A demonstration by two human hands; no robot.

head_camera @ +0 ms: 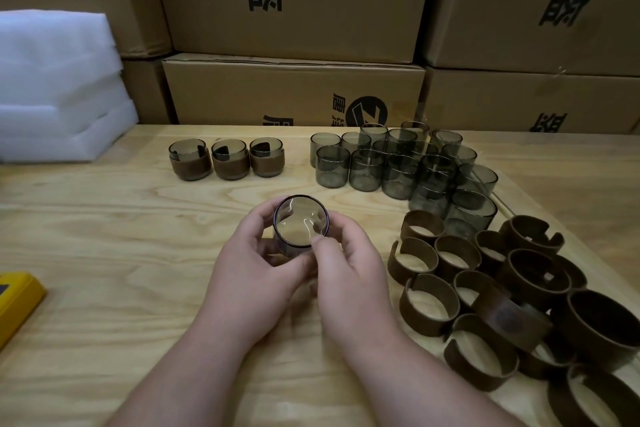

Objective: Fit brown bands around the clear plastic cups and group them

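From the head view: sitting finished at 11 o'clock on the wooden table (104,229), three banded cups (227,159) in a tidy row, each wearing a brown sleeve. Waiting at 1 o'clock, a crowded cluster of bare cups (401,163), well over a dozen, none banded. Lying loose at 3 to 4 o'clock, a heap of brown bands (485,295), some split open, a few overlapping. Judging from that, barely started, with most of the work remaining.

Being held at centre, tipped with its mouth toward the camera, one clear cup (300,220): left hand (252,267) curling around its lower wall, right hand (349,270) pinching the rim with thumb and fingertips. Showing no band on it yet (lower half hidden behind fingers, so not certain).

Holding nothing visible inside: every cup, banded or bare, apart from dark patches showing through the three finished ones.

Standing behind, stacked cardboard boxes (294,94); resting at 10 o'clock, white foam sheets (59,87); poking in at 8 o'clock, a yellow object (17,302).
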